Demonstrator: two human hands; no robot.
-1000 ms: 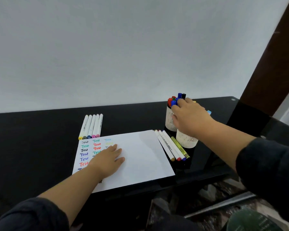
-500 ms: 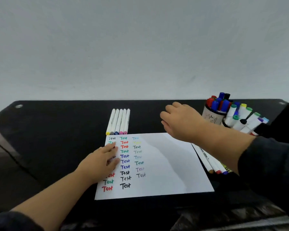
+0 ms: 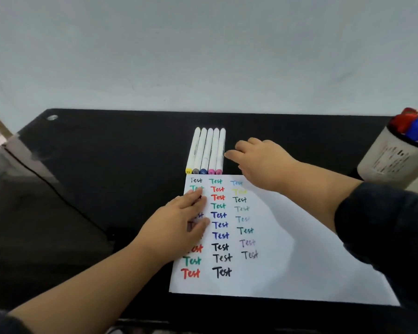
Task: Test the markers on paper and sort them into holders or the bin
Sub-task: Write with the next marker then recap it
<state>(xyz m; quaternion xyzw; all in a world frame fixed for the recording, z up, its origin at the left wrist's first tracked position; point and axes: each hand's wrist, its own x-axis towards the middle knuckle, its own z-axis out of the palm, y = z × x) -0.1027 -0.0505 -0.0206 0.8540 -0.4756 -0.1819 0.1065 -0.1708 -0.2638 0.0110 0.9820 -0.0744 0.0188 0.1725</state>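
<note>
Paper: the white rectangular sheet of paper (image 3: 299, 249) is lying flat at 6 o'clock on the glossy black counter (image 3: 106, 153), its left part carrying three columns of the word "Test" in many colours; the right half is blank.

Left hand: the left hand (image 3: 179, 220) is pressing palm-down on the sheet's left edge at 7 o'clock, fingers spread flat over the first column. Its grip is fully opened out and is holding nothing; it is only pinning the paper.

Right hand: the right hand (image 3: 258, 162) is reaching across the sheet's top edge toward 12 o'clock, fingers loosely extended. Its grip is open and empty, with the fingertips just beside the rightmost pen of the row; whether they are touching it I cannot tell.

Markers: five white-barrelled markers with coloured end caps (image 3: 208, 150) are lying side by side just past the paper's far edge at 12 o'clock, caps on, tails toward the sheet.

Holder: a pale cylindrical cup holder (image 3: 391, 157) is standing at 2 o'clock, well apart from the row, with red and blue capped markers poking out.

Step in hand: judging by the reach, the person is going for the next untested marker.

Next move: it is calling for a pinch on the rightmost barrel, lifting it clear without rolling its neighbours.

Bin: none is showing.
</note>
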